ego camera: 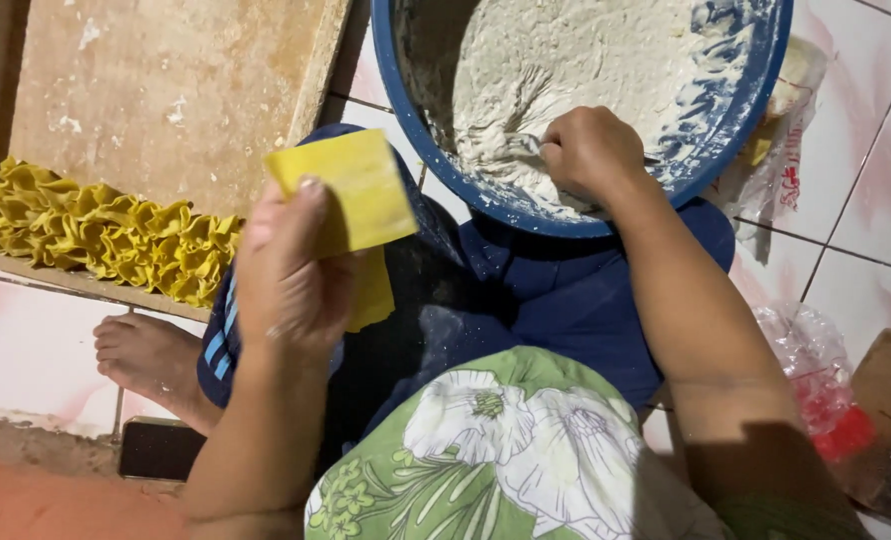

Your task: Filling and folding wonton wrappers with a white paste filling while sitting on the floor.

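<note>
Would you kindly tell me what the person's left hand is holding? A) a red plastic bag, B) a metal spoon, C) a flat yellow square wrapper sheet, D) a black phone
C: the left hand pinches a flat yellow square wrapper sheet, while the right hand grips a utensil in the pale mixture inside the round blue plastic basin.

Wooden board point(181, 95), flour-dusted, lies on the tiled floor point(866, 150) at upper left. Row of folded yellow dough pieces point(96, 235) packed along its near edge, touching one another. Bare foot point(146, 360) on the tile just below the board; dark phone point(161, 450) near the heel. Clear plastic bag point(816, 370) with something red inside at right, contents hard to make out. Brown cardboard point(890, 385) just beside it.
</note>
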